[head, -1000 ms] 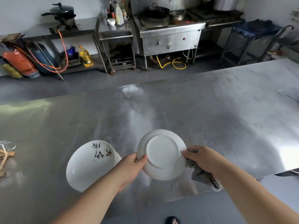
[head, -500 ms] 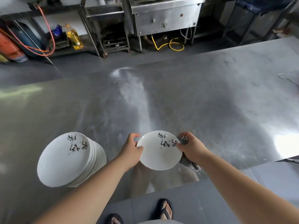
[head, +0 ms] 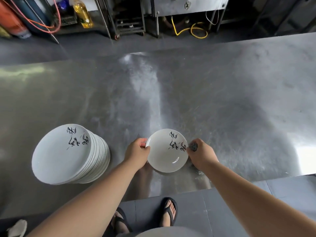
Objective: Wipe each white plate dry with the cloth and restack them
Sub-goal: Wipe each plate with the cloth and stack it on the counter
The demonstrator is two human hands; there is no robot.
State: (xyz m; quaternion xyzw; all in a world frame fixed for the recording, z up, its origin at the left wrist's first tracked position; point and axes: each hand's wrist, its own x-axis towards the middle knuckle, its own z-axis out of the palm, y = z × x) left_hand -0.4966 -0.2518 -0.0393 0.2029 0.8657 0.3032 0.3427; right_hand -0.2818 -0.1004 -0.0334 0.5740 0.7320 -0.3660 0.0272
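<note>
- I held one white plate face up just above the near edge of the table. Black brush writing sat on its far right side and a glint of light lay in its well.
- My left grip was closed on the plate's left rim, with the thumb over the top.
- My right grip was curled round the cloth and pressed it against the right rim.
- The stack of plates stood on the table to the left, near my left forearm but apart from it. Its top plate carried the same writing.
- Past the table, on the floor by the steel stands, I saw a yellow oil bottle, a coiled yellow hose and an orange hose.
- My sandalled feet showed below the table edge.
- Only a dark grey scrap of the cloth peeped out between my fingers; the rest was hidden under my hand.
- The fingers under the plate were out of sight.
- The stands were cut off at the top.
</note>
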